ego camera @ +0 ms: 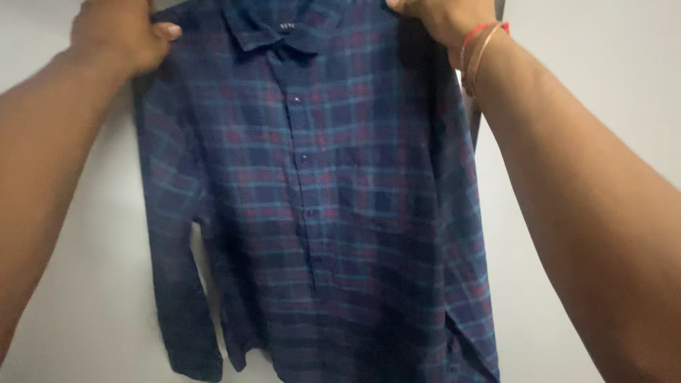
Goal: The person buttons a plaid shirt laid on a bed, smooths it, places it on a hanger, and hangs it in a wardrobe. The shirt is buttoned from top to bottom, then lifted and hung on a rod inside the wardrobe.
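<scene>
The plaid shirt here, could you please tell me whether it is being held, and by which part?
Yes: both hands hold the plaid shirt up by its shoulders, left hand on one, right hand on the other.

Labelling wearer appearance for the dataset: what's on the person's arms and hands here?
Both forearms are bare, with no sleeves and no gloves in view. The left hand wears nothing visible. By the right hand, the wrist carries a red thread band and a thin gold-coloured bangle. No watch or rings show.

Shirt (319,213) hem below the bottom edge; right hand (440,18) cropped by the top edge.
</scene>
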